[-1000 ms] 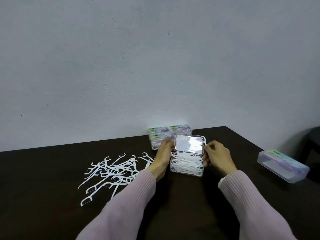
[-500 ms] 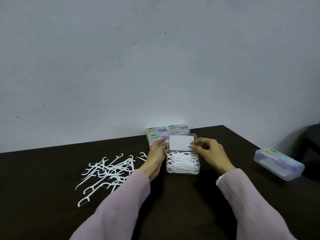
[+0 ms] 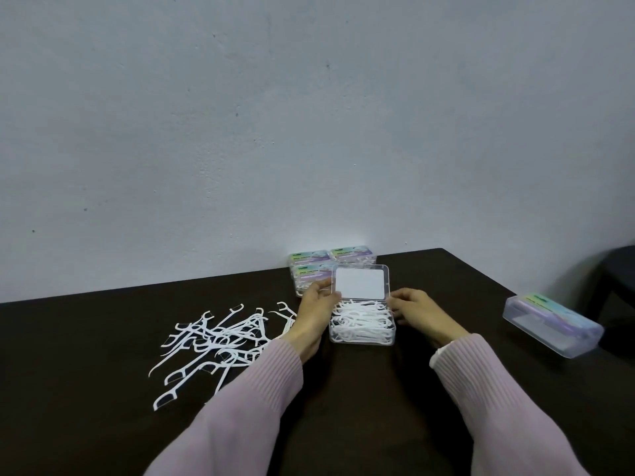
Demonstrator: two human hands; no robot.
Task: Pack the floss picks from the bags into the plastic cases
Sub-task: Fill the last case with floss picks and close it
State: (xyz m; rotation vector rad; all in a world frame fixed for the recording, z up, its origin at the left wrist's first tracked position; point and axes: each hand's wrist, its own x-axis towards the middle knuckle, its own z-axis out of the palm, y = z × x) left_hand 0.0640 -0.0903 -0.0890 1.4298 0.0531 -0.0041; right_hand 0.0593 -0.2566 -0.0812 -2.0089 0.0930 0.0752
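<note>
The case (image 3: 362, 324) lies between both hands, long axis crosswise, lid (image 3: 360, 282) hinged up at the far edge; the left hand (image 3: 314, 305) pinches the lid's corner; the right hand (image 3: 414, 309) grips the case's right end, equally near.

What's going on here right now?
A person is packing floss picks into a clear case on the table. The case is full and its lid stands open. The left hand pinches the lid's left edge; the right hand is at the case's right side. Loose picks lie to the left; closed cases sit behind, another case on the right.
</note>
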